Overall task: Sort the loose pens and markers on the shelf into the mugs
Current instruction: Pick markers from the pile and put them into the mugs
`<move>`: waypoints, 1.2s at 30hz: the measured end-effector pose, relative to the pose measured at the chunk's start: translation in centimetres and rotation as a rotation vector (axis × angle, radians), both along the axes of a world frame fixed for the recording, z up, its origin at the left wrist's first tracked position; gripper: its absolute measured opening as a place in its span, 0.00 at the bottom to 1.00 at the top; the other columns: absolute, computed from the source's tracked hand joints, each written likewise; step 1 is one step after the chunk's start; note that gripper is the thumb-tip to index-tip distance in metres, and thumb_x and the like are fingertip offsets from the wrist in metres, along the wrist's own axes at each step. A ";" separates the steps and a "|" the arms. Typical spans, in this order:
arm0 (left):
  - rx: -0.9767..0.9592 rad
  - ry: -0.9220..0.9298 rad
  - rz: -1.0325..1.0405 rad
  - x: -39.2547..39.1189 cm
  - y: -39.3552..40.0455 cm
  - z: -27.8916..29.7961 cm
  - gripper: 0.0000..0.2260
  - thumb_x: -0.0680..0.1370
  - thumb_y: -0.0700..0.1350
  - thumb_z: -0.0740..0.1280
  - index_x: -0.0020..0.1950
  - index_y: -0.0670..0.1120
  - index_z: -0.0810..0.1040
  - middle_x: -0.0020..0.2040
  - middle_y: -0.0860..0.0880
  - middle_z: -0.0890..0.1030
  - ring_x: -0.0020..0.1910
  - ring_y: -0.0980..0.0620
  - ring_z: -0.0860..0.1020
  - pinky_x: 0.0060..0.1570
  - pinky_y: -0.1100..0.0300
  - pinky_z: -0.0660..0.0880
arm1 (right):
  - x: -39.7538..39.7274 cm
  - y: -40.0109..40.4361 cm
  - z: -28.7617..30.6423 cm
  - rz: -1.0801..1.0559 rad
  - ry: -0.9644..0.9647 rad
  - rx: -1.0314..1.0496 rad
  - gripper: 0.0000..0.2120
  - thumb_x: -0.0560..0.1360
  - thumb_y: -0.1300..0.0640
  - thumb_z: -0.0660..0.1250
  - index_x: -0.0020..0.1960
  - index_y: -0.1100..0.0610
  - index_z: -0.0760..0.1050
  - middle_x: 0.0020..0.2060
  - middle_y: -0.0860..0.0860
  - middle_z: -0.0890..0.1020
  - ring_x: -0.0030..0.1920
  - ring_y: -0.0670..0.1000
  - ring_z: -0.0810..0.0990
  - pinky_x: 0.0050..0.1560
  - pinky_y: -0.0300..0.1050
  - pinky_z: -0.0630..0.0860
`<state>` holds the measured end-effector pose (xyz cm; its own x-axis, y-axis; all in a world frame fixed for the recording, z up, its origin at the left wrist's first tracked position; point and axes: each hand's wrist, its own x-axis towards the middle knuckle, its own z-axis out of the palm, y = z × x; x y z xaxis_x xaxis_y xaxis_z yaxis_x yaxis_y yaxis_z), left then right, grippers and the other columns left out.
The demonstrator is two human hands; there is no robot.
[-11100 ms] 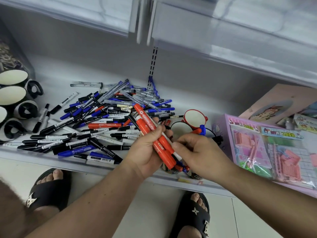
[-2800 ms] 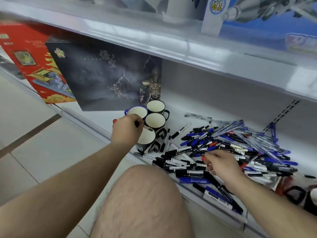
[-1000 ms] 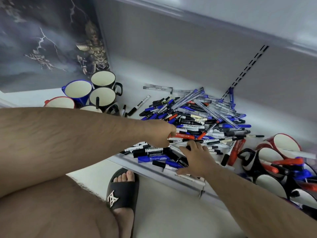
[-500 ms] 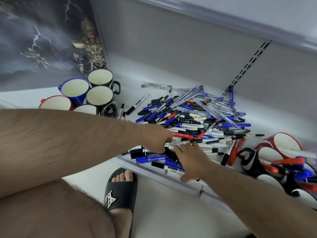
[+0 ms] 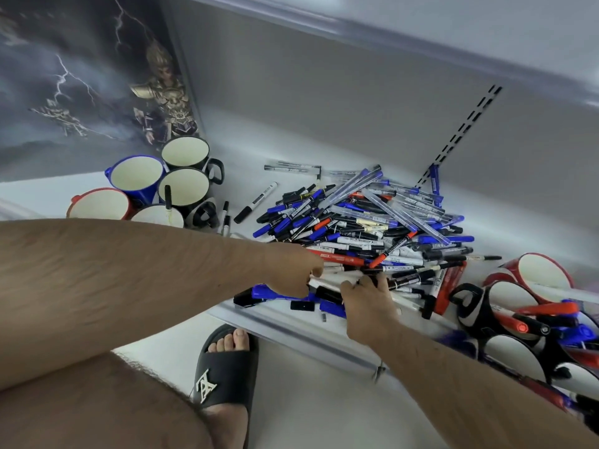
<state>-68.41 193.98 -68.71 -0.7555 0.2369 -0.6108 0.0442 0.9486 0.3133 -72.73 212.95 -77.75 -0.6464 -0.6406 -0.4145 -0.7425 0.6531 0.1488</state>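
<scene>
Both hands work the near edge of the pile. The left hand (image 5: 296, 270) reaches across from the left, fingers curled down into black-and-white markers at the shelf front; it appears to be gathering several, though the grip itself is hidden beneath the knuckles. The right hand (image 5: 368, 301) lies just beside it, fingers bent over a black-capped marker (image 5: 327, 293) — whether it pinches or merely presses cannot be told. The hands almost touch, which suggests one is feeding pens to the other to make up a bundle.

The pile of pens and markers (image 5: 366, 218) remains large, heaped mid-shelf on the white shelf (image 5: 291, 325). To the left stands a cluster of mugs (image 5: 184, 186); one near the front holds a single black marker (image 5: 168, 197), the others look empty. To the right another group of mugs (image 5: 518, 296) lies tipped — red and blue markers rest in them. By this showing, sorting is at an early stage.
</scene>
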 end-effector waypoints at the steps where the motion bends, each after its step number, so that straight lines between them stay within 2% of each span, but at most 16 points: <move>1: 0.001 -0.004 0.002 0.0 0.0 -0.1 0.17 0.79 0.45 0.64 0.68 0.47 0.70 0.61 0.49 0.76 0.50 0.51 0.70 0.48 0.59 0.68 | 0.2 0.2 -0.1 -0.002 0.010 -0.001 0.19 0.70 0.60 0.64 0.60 0.55 0.70 0.51 0.52 0.80 0.63 0.56 0.69 0.74 0.60 0.49; 4: 0.003 -0.022 0.006 0.1 0.0 0.0 0.18 0.79 0.44 0.64 0.69 0.47 0.69 0.62 0.49 0.76 0.51 0.52 0.70 0.49 0.59 0.69 | 0.3 0.2 -0.1 0.007 -0.004 0.016 0.17 0.71 0.59 0.64 0.59 0.55 0.72 0.50 0.51 0.80 0.64 0.55 0.68 0.75 0.60 0.47; 7: -0.006 -0.033 0.003 0.2 0.0 0.1 0.19 0.79 0.45 0.64 0.70 0.47 0.69 0.63 0.49 0.76 0.51 0.53 0.70 0.50 0.60 0.69 | -0.4 0.7 0.3 -0.044 -0.088 -0.064 0.11 0.70 0.59 0.63 0.52 0.50 0.72 0.45 0.48 0.76 0.61 0.53 0.70 0.75 0.59 0.49; 11: 0.006 -0.014 0.071 0.0 -0.6 0.6 0.17 0.79 0.46 0.64 0.69 0.49 0.70 0.62 0.50 0.77 0.55 0.50 0.75 0.55 0.53 0.75 | -1.8 2.3 1.0 -0.305 -0.194 -0.171 0.15 0.69 0.56 0.63 0.54 0.45 0.74 0.44 0.44 0.75 0.60 0.52 0.70 0.71 0.55 0.53; 15: -0.019 0.018 0.126 0.0 -1.4 1.2 0.17 0.79 0.46 0.65 0.67 0.49 0.71 0.59 0.49 0.78 0.56 0.48 0.77 0.57 0.48 0.76 | -3.1 2.5 3.2 -0.535 -0.188 -0.377 0.09 0.67 0.58 0.67 0.41 0.45 0.70 0.37 0.42 0.75 0.54 0.52 0.73 0.71 0.55 0.59; 16: -0.035 0.020 0.123 -0.1 -1.5 1.5 0.17 0.79 0.47 0.65 0.67 0.48 0.70 0.59 0.48 0.78 0.55 0.48 0.77 0.56 0.48 0.76 | -3.3 2.2 4.3 -0.623 -0.252 -0.452 0.11 0.67 0.60 0.68 0.40 0.46 0.69 0.35 0.44 0.76 0.50 0.52 0.77 0.67 0.55 0.67; 17: -0.059 0.021 0.110 -0.2 -1.5 2.0 0.18 0.79 0.48 0.65 0.67 0.48 0.70 0.59 0.47 0.78 0.54 0.48 0.77 0.55 0.49 0.76 | -3.4 1.9 5.5 -0.734 -0.350 -0.549 0.12 0.68 0.62 0.69 0.40 0.48 0.69 0.34 0.47 0.77 0.43 0.53 0.79 0.57 0.54 0.76; 19: -0.121 0.028 0.072 -0.5 -1.3 3.7 0.20 0.79 0.51 0.65 0.69 0.47 0.69 0.60 0.47 0.77 0.54 0.47 0.77 0.53 0.53 0.76 | -3.2 1.2 8.1 -0.907 -0.523 -0.751 0.12 0.67 0.66 0.71 0.41 0.54 0.70 0.32 0.52 0.76 0.32 0.54 0.76 0.35 0.48 0.77; 21: -0.148 0.043 0.069 -0.8 -0.7 5.9 0.23 0.79 0.55 0.65 0.70 0.46 0.67 0.62 0.46 0.77 0.55 0.47 0.77 0.53 0.53 0.76 | -2.6 0.7 10.8 -0.986 -0.640 -0.889 0.12 0.66 0.66 0.73 0.42 0.58 0.71 0.34 0.55 0.74 0.33 0.54 0.74 0.35 0.46 0.74; 23: -0.103 0.065 0.130 -0.5 0.3 8.0 0.26 0.79 0.60 0.63 0.70 0.46 0.68 0.61 0.45 0.78 0.54 0.48 0.78 0.54 0.53 0.76 | -1.2 0.1 13.6 -1.013 -0.747 -0.989 0.13 0.64 0.66 0.74 0.45 0.60 0.73 0.39 0.58 0.77 0.40 0.57 0.77 0.43 0.51 0.78; 25: 0.088 0.006 0.292 0.4 2.0 10.3 0.27 0.78 0.64 0.60 0.66 0.45 0.71 0.56 0.45 0.80 0.48 0.50 0.77 0.48 0.56 0.76 | 0.6 0.1 16.6 -1.038 -0.824 -1.048 0.12 0.65 0.67 0.74 0.45 0.62 0.75 0.46 0.61 0.80 0.48 0.59 0.80 0.52 0.54 0.78; 27: 0.431 -0.136 0.557 1.9 4.4 12.7 0.28 0.78 0.66 0.58 0.68 0.47 0.71 0.59 0.47 0.77 0.53 0.50 0.77 0.52 0.51 0.76 | 2.7 0.7 19.3 -1.015 -0.866 -1.074 0.09 0.67 0.69 0.72 0.43 0.60 0.76 0.48 0.59 0.83 0.51 0.56 0.81 0.51 0.47 0.76; 29: 0.703 -0.159 0.783 3.9 7.2 14.5 0.24 0.78 0.65 0.59 0.64 0.50 0.75 0.61 0.51 0.79 0.58 0.50 0.77 0.59 0.45 0.74 | 4.6 1.7 21.6 -0.988 -0.923 -1.109 0.09 0.68 0.71 0.70 0.45 0.60 0.78 0.45 0.56 0.85 0.47 0.53 0.82 0.50 0.47 0.77; 31: 0.878 -0.159 0.945 5.6 9.9 15.2 0.19 0.78 0.63 0.62 0.58 0.51 0.78 0.55 0.50 0.81 0.55 0.50 0.79 0.56 0.45 0.76 | 6.6 2.9 23.3 -0.982 -0.952 -1.133 0.10 0.70 0.72 0.67 0.46 0.59 0.78 0.42 0.55 0.86 0.41 0.51 0.84 0.42 0.44 0.78; 33: 0.997 -0.183 1.033 7.1 12.6 15.2 0.16 0.77 0.61 0.67 0.57 0.52 0.80 0.48 0.48 0.83 0.49 0.48 0.80 0.52 0.46 0.78 | 8.5 4.0 24.2 -0.977 -0.847 -1.107 0.10 0.74 0.69 0.64 0.45 0.55 0.78 0.40 0.54 0.85 0.37 0.48 0.82 0.33 0.39 0.76; 36: 1.164 -0.199 1.186 8.5 15.5 15.3 0.14 0.75 0.55 0.71 0.55 0.48 0.82 0.42 0.45 0.83 0.41 0.48 0.80 0.46 0.53 0.79 | 10.5 5.4 24.9 -0.938 -0.635 -1.074 0.09 0.76 0.65 0.61 0.46 0.56 0.79 0.36 0.52 0.81 0.35 0.46 0.79 0.31 0.36 0.73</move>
